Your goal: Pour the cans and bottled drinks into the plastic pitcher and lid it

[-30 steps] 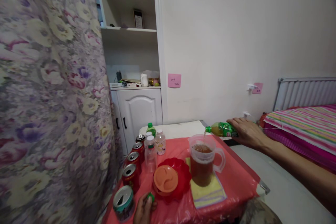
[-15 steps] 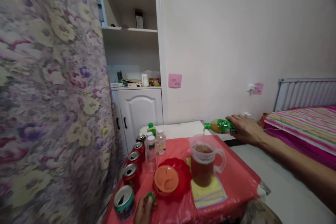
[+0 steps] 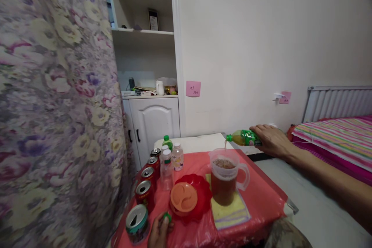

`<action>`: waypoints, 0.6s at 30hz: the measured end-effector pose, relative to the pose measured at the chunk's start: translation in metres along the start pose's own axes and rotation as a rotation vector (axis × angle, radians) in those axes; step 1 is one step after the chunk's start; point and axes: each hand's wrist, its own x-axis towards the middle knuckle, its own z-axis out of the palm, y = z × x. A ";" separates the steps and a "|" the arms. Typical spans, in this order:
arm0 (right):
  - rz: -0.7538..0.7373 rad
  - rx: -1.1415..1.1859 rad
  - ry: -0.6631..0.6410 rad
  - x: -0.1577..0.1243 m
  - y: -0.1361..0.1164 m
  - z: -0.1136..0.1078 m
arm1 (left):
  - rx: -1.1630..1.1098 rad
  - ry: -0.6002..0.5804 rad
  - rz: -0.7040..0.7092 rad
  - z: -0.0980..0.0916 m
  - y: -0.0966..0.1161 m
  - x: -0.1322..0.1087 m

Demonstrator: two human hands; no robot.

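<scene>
My right hand (image 3: 269, 138) is wrapped round a green-labelled drink bottle (image 3: 242, 138), tipped with its mouth to the left. A thin stream falls from it into a clear plastic pitcher (image 3: 224, 178), whose brown, frothy drink stands high inside. Under the pitcher lies a folded yellow cloth (image 3: 229, 217). Near the table's front, my left hand (image 3: 160, 229) pinches a green bottle cap (image 3: 166, 217). Just left of that hand stands an opened teal-rimmed can (image 3: 137, 223). To its upper right, an orange divided dish (image 3: 183, 197) rests on a red scalloped plate (image 3: 205, 192).
Several opened red cans (image 3: 144, 193) line the table's left edge. Beside them stand clear white-capped bottles (image 3: 178, 157) and a green-capped bottle (image 3: 166, 142). Red plastic sheeting (image 3: 261, 201) covers the table. A floral curtain (image 3: 58, 104) hangs at left; a bed (image 3: 337, 139) is at right.
The drink keeps streaming from the tilted bottle into the pitcher. Both hands hold almost the same places; the view has shifted very slightly.
</scene>
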 end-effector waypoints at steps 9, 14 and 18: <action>0.006 -0.016 -0.006 -0.001 0.000 -0.001 | 0.001 0.011 0.011 0.001 -0.003 0.002; 0.009 -0.023 -0.020 0.000 0.001 -0.003 | 0.027 0.020 0.001 0.001 0.001 0.000; 0.006 -0.019 -0.009 0.000 0.001 -0.007 | 0.031 0.047 0.016 0.004 0.005 -0.004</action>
